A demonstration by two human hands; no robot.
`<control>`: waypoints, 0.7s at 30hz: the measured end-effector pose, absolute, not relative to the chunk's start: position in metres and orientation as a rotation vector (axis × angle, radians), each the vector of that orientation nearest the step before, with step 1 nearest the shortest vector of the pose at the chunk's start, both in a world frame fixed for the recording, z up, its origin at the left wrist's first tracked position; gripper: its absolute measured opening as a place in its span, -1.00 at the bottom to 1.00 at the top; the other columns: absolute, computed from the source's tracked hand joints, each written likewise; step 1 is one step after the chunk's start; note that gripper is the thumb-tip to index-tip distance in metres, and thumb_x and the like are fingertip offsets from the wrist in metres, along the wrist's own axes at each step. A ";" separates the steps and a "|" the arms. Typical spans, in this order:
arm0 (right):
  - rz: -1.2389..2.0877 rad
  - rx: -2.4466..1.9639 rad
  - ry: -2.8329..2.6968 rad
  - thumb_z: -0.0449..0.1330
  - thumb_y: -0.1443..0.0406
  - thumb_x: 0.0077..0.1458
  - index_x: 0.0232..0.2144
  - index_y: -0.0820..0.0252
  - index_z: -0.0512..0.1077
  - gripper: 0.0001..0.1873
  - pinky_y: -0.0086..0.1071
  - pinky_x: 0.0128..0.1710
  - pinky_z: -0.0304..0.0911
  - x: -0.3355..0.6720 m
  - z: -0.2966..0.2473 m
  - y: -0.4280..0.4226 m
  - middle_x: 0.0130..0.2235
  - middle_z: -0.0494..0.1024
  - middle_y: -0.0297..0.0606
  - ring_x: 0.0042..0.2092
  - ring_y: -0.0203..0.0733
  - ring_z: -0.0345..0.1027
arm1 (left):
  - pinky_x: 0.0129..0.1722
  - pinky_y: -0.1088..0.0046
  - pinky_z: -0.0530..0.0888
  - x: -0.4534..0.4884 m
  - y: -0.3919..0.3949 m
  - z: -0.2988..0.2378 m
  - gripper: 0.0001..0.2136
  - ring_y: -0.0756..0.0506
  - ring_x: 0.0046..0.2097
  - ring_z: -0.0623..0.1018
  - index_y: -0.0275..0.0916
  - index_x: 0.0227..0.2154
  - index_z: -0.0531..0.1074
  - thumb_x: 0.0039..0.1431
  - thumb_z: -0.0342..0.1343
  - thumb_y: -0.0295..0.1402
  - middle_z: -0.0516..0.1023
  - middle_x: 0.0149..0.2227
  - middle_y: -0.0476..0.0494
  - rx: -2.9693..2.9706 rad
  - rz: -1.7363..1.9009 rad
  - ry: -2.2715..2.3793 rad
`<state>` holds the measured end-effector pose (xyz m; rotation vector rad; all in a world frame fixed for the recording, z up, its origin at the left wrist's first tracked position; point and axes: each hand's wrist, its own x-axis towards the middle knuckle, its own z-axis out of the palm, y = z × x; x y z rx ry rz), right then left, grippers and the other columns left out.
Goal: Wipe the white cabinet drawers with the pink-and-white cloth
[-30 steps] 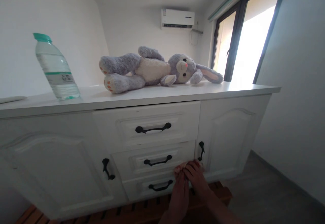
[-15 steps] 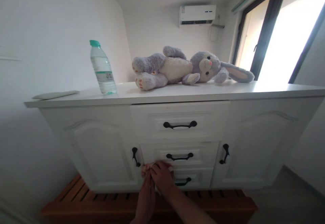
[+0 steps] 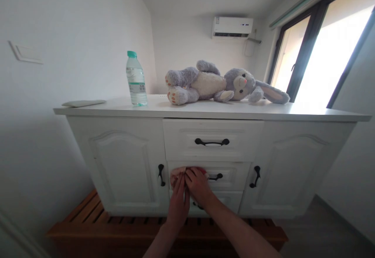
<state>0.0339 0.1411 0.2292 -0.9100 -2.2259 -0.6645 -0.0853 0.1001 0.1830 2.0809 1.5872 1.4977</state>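
Both hands pressed flat against the front of the middle drawer (image 3: 231,176) of a white cabinet (image 3: 125,164), side by side and touching. Left hand (image 3: 178,199) fingers together, extended upward, tips at the drawer's upper left edge. Right hand (image 3: 199,185) fingers together too, laid over the drawer face, covering the left part of its black handle (image 3: 216,177). A pink cloth (image 3: 178,171) shows just above the fingertips of both hands, held against the drawer front; can't tell whether the fingers clamp it or only press on it. Most of the cloth is hidden under the hands.

Top drawer (image 3: 212,139) above is closed, black handle (image 3: 211,142) untouched. Bottom drawer (image 3: 228,201) partly hidden behind the right wrist. Cabinet doors either side, each with a vertical black handle: left one (image 3: 161,175) just beside the left hand, right one (image 3: 256,176) well apart.

On the cabinet top: upright water bottle (image 3: 136,79) with green cap, grey plush rabbit (image 3: 219,84) lying on its back, flat pale object (image 3: 83,103) near the left end. Cabinet stands on a wooden slatted base (image 3: 88,219). Air conditioner (image 3: 233,27) on the far wall, window (image 3: 319,55) to the right
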 end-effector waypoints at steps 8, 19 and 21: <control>-0.700 -1.128 -2.257 0.24 0.41 0.15 -0.22 0.30 0.53 -0.87 -0.17 -0.17 0.37 0.101 0.248 0.132 -0.21 0.57 -0.14 -0.10 -0.04 0.36 | 0.26 -0.13 0.36 -0.027 0.112 0.210 -0.54 -0.33 0.22 0.48 -0.36 0.19 0.33 0.22 -0.03 -0.44 0.52 0.17 -0.50 2.272 1.391 1.482; -0.776 -1.298 -2.000 0.04 0.53 0.16 0.01 0.27 0.50 -0.57 -0.11 0.06 0.42 0.231 0.178 0.116 0.03 0.54 -0.02 0.04 -0.01 0.42 | 0.39 0.00 0.22 0.086 0.118 0.205 -0.43 -0.24 0.36 0.29 -0.40 0.27 0.20 0.16 -0.05 -0.53 0.36 0.32 -0.38 2.602 0.984 1.068; -0.725 -1.303 -1.984 0.02 0.54 0.15 -0.01 0.24 0.51 -0.56 -0.16 0.03 0.46 0.226 0.153 0.115 -0.01 0.56 -0.05 0.00 -0.04 0.46 | 0.38 0.02 0.24 0.079 0.117 0.190 -0.42 -0.24 0.36 0.31 -0.42 0.26 0.23 0.12 -0.07 -0.57 0.36 0.32 -0.38 2.609 0.864 1.081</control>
